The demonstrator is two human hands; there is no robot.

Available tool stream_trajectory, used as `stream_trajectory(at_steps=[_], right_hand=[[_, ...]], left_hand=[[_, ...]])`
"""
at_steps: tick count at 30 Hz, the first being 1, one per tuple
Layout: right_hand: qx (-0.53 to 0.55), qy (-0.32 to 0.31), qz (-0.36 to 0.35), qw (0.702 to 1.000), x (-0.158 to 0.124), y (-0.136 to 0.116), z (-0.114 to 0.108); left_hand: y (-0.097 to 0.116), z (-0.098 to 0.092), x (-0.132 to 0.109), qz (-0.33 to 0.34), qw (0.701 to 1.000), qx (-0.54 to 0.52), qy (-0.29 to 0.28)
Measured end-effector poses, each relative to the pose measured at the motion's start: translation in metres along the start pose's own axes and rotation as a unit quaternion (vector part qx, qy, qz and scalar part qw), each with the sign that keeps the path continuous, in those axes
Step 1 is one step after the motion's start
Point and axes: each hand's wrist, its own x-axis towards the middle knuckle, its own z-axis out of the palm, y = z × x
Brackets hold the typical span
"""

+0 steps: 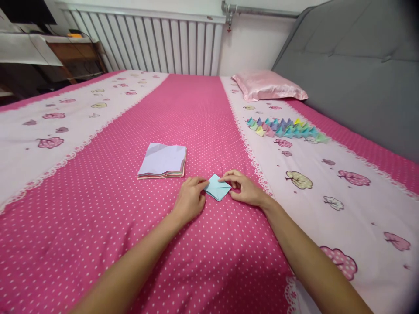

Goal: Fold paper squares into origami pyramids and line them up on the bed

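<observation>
A light blue piece of origami paper (217, 188), folded into a small diamond, lies between my hands on the pink dotted bedspread (203, 122). My left hand (191, 198) has its fingers closed on the diamond's left corner. At the upper right edge, my right hand (244, 186) touches the paper with its fingertips, the fingers bent and drawn together. A crease runs across the diamond's middle. Beyond my left hand sits a stack of square paper sheets (163, 159), white on top with coloured edges below.
Rows of small folded paper pieces (286, 127) in several colours stand on the right white band. A pink pillow (266, 85) lies behind them, beside a grey headboard (356, 65). A white radiator (147, 41) lines the wall; a desk (68, 48) is at the far left.
</observation>
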Motion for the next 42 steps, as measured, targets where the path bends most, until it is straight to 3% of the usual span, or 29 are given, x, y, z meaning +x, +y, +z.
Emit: stream_trajectory(at_steps=[7,12,15,18,20,22,25,27,29,33,42], right_hand=[[-0.024,0.093,-0.054,0.994,0.001,-0.001,0.006],[0.074,0.138,-0.024,0.987,0.000,-0.006,0.008],[0.189,0.118,0.055,0.973,-0.001,-0.010,0.010],[0.287,0.096,0.112,0.947,-0.002,-0.013,0.010],[0.306,0.077,0.124,0.941,-0.002,-0.012,0.010],[0.285,0.050,0.128,0.949,-0.002,-0.011,0.010],[0.194,0.057,0.118,0.972,0.000,-0.008,0.013],[0.107,0.086,0.107,0.985,0.001,-0.008,0.015],[0.027,0.107,0.092,0.990,0.001,-0.009,0.015],[-0.059,0.112,0.060,0.990,0.002,-0.013,0.013],[-0.039,0.116,0.055,0.991,0.001,-0.012,0.012]], left_hand=[[0.000,0.003,-0.003,0.014,1.000,-0.014,0.022],[0.009,-0.004,0.003,-0.040,0.988,-0.141,0.040],[0.018,-0.007,0.006,-0.127,0.950,-0.282,0.035],[0.024,-0.006,0.006,-0.211,0.874,-0.438,-0.003],[0.024,-0.004,0.007,-0.252,0.836,-0.488,-0.023],[0.022,-0.003,0.007,-0.277,0.855,-0.438,-0.029],[0.019,-0.004,0.006,-0.251,0.943,-0.218,-0.003],[0.019,-0.005,0.004,-0.212,0.973,-0.088,0.019],[0.018,-0.006,0.004,-0.191,0.981,-0.031,0.019],[0.014,-0.006,0.004,-0.185,0.982,-0.042,-0.007],[0.007,-0.007,0.004,-0.194,0.975,-0.105,0.004]])
